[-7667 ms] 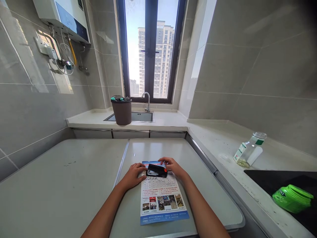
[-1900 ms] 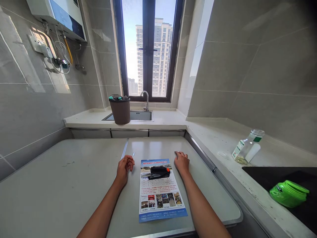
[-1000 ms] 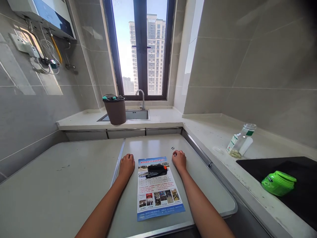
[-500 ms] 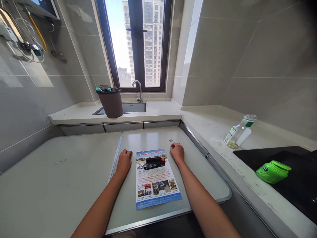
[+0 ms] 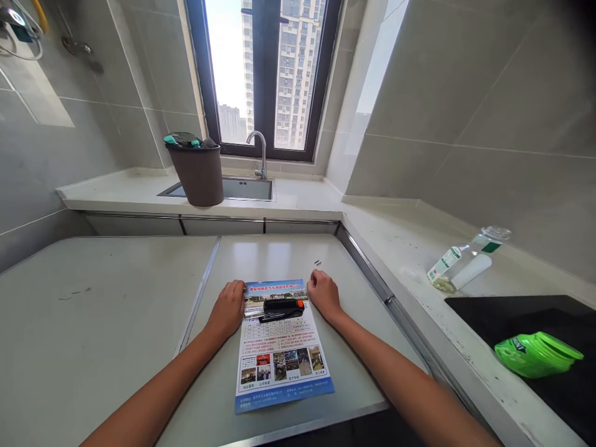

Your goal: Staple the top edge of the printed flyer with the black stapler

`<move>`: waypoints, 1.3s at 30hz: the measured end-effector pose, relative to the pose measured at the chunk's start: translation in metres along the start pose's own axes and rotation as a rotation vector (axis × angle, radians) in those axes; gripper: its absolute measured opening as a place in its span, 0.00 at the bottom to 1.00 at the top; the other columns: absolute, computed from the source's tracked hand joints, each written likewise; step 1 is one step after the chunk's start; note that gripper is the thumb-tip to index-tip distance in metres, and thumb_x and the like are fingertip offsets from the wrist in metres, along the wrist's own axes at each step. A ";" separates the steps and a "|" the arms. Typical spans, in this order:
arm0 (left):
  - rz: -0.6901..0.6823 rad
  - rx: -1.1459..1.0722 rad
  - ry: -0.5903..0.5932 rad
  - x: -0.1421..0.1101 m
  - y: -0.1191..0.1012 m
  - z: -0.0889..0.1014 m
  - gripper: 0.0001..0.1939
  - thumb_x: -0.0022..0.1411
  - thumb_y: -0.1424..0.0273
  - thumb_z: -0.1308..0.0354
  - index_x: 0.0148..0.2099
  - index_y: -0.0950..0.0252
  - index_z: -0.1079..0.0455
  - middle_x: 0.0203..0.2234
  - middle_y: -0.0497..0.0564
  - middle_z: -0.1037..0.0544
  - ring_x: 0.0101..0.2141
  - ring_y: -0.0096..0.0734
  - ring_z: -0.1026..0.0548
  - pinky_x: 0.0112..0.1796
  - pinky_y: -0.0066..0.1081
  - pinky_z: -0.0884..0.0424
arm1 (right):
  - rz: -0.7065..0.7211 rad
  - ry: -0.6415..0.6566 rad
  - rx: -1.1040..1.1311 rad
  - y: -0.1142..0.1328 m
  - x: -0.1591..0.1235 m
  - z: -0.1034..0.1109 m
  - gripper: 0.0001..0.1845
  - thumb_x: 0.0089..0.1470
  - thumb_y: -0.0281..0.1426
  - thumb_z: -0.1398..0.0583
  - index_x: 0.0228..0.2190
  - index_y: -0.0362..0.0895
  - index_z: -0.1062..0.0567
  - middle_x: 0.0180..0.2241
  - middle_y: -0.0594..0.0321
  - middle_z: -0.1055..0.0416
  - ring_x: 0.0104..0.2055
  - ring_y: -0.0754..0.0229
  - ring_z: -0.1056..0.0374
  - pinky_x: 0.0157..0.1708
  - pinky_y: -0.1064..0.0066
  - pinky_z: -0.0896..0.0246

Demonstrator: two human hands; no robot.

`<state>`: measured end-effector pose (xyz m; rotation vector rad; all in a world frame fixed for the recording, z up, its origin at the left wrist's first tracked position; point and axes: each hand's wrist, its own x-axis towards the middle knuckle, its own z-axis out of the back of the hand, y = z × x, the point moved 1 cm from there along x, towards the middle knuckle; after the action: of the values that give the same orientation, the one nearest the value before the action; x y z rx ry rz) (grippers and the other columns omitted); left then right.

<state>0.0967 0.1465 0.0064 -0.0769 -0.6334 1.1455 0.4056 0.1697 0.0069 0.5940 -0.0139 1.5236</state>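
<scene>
A printed flyer (image 5: 284,347) with blue bands lies flat on the pale folding table. Across its upper part rests a black stapler (image 5: 282,308) with an orange-red end. My left hand (image 5: 227,307) is loosely curled at the flyer's upper left edge, its fingertips partly hidden. At the upper right edge, my right hand (image 5: 325,294) rests on the table in a loose fist, thumb side towards the paper. Neither hand shows anything held. Just beyond the right hand lie small metal pieces (image 5: 317,262) that look like staples.
A brown bin (image 5: 198,177) stands at the sink (image 5: 249,189), near a tap (image 5: 261,155). On the right counter are a tilted-looking clear bottle (image 5: 465,261) and a green container (image 5: 537,355) on a black hob (image 5: 568,397). The table (image 5: 107,335) extends left.
Both hands have moved inward to the flyer's upper edges. The view has tipped downward and come closer. The stapler still lies on the flyer.
</scene>
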 end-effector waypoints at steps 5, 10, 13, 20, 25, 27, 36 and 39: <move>-0.051 -0.073 0.071 -0.005 -0.008 0.011 0.09 0.72 0.72 0.57 0.42 0.62 0.36 0.37 0.55 0.28 0.39 0.43 0.31 0.43 0.42 0.35 | 0.099 -0.149 0.283 0.002 -0.006 0.010 0.06 0.58 0.26 0.47 0.31 0.46 0.31 0.26 0.67 0.34 0.28 0.61 0.38 0.32 0.70 0.48; -0.112 -0.200 0.108 -0.008 -0.012 0.016 0.14 0.76 0.70 0.60 0.47 0.63 0.32 0.39 0.56 0.27 0.40 0.41 0.31 0.44 0.40 0.34 | 0.134 -0.171 0.406 0.001 -0.007 0.012 0.06 0.58 0.26 0.46 0.32 0.47 0.31 0.23 0.71 0.40 0.25 0.63 0.42 0.30 0.71 0.48; -0.153 -0.182 0.134 -0.009 -0.015 0.013 0.15 0.76 0.68 0.55 0.52 0.64 0.28 0.42 0.58 0.24 0.42 0.42 0.28 0.45 0.41 0.32 | 0.199 -0.174 0.390 0.003 -0.010 0.013 0.06 0.59 0.26 0.45 0.33 0.47 0.30 0.23 0.69 0.38 0.26 0.63 0.41 0.31 0.70 0.47; -0.229 -0.330 -0.073 -0.014 -0.021 0.020 0.18 0.70 0.73 0.40 0.60 0.57 0.28 0.39 0.51 0.16 0.38 0.35 0.20 0.43 0.39 0.27 | 0.550 -0.057 0.631 0.015 -0.015 0.032 0.08 0.62 0.26 0.43 0.42 0.48 0.27 0.31 0.62 0.28 0.32 0.58 0.34 0.34 0.65 0.36; -0.317 -0.388 -0.043 -0.014 -0.025 0.022 0.19 0.66 0.77 0.36 0.57 0.57 0.27 0.42 0.49 0.15 0.40 0.32 0.17 0.48 0.39 0.24 | 0.824 0.370 0.626 0.029 -0.020 0.029 0.31 0.61 0.45 0.36 0.61 0.45 0.33 0.52 0.49 0.26 0.52 0.46 0.31 0.52 0.51 0.33; -0.319 -0.411 -0.002 -0.014 -0.025 0.021 0.18 0.66 0.78 0.37 0.56 0.57 0.27 0.45 0.49 0.15 0.43 0.32 0.17 0.52 0.41 0.24 | 0.818 0.448 0.586 0.032 -0.022 0.023 0.35 0.61 0.45 0.35 0.63 0.45 0.35 0.53 0.48 0.26 0.53 0.46 0.32 0.54 0.51 0.33; -0.218 -0.459 0.170 -0.011 -0.028 0.023 0.12 0.62 0.76 0.36 0.48 0.60 0.26 0.44 0.51 0.15 0.44 0.36 0.16 0.56 0.43 0.25 | 0.798 0.424 0.614 0.030 -0.022 0.016 0.22 0.65 0.29 0.40 0.59 0.46 0.32 0.46 0.53 0.22 0.45 0.51 0.28 0.47 0.57 0.31; -0.190 -0.459 0.178 -0.010 -0.028 0.024 0.13 0.61 0.76 0.35 0.48 0.60 0.25 0.43 0.50 0.14 0.44 0.35 0.16 0.56 0.43 0.26 | 0.793 0.426 0.627 0.030 -0.021 0.017 0.21 0.66 0.29 0.40 0.59 0.46 0.31 0.46 0.53 0.22 0.45 0.52 0.28 0.47 0.58 0.31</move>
<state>0.1049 0.1197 0.0326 -0.4950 -0.7183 0.7840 0.3818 0.1417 0.0242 0.7895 0.6428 2.4326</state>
